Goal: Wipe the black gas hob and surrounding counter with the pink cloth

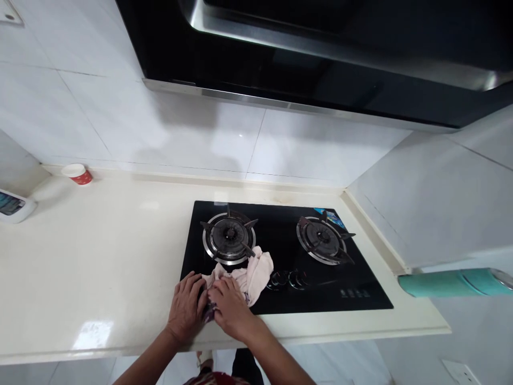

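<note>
A crumpled pale pink cloth [258, 272] lies on the front left of the black gas hob [280, 299], just in front of the left burner [230, 235]. My right hand [231, 307] bears down on the cloth with bent fingers, gripping part of it. Beside it, my left hand [186, 305] rests at the hob's front left corner, fingers stretched forward and its thumb against the cloth's edge. A darker purple patch of the cloth shows between the two hands. The control knobs [288, 279] sit right of the cloth.
A right burner [323, 239] with pan supports stands on the hob. Overhead hangs a dark range hood [320, 80]. On the cream counter [120, 256] are a red and white paper cup [78, 174] and a white device [16, 207]. A green cylinder [452, 282] is at right.
</note>
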The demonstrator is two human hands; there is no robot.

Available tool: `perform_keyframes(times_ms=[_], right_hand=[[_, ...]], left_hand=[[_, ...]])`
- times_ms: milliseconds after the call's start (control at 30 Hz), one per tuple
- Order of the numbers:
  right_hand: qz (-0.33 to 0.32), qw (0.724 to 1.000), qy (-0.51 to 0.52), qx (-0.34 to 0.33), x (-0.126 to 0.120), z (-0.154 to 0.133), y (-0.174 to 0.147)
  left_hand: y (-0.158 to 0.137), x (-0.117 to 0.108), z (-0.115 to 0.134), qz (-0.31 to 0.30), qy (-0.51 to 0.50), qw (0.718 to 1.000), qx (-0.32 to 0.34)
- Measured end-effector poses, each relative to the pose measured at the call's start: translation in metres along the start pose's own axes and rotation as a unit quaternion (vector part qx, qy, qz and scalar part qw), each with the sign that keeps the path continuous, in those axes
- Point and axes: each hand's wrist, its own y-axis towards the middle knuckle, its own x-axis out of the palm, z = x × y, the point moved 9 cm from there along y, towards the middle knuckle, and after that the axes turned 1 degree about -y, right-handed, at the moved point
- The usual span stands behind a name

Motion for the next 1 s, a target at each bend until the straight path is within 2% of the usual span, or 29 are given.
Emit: perform_keyframes(times_ms=[100, 200, 233, 300, 400, 467, 567, 733, 867, 1000], right_hand=[[0.08, 0.995, 0.045, 0.03, -0.033, 0.025, -0.012], [0.2, 0.966, -0.024, 0.164, -0.073, 0.082, -0.022], [0.207, 0.952, -0.051, 0.218, -0.078, 0.101, -0.023], [0.163, 0.934, -0.09, 0.306, -0.07, 0.128, -0.017], [0.093, 0.922, -0.126, 0.355, -0.044, 0.137, -0.007], [0.09, 0.921, -0.138, 0.352, -0.031, 0.127, -0.008], [0.074, 0.938, -0.113, 0.318, -0.012, 0.105, -0.015], [0.011, 0.979, -0.04, 0.199, 0.013, 0.056, -0.017], [0.011, 0.991, -0.012, 0.133, 0.013, 0.028, -0.014], [0.05, 0.994, 0.006, 0.099, 0.01, 0.024, -0.024]], left_hand=[[-0.001, -0.002, -0.003, 0.012, -0.006, 1.0, -0.012], [-0.001, 0.0, -0.005, 0.01, -0.011, 1.0, -0.018], [-0.001, 0.001, -0.005, 0.007, -0.012, 1.0, -0.015], [-0.001, 0.002, -0.006, 0.001, -0.013, 1.0, -0.015], [0.0, 0.003, -0.007, -0.002, -0.018, 1.0, -0.016], [0.0, 0.002, -0.007, 0.0, -0.025, 0.999, -0.019], [0.0, 0.002, -0.008, -0.006, -0.038, 0.999, -0.02], [-0.002, 0.006, -0.013, -0.015, -0.043, 0.999, -0.024], [-0.001, 0.005, -0.014, -0.006, -0.042, 0.999, -0.021], [0.0, -0.001, -0.013, 0.009, -0.045, 0.999, -0.008]])
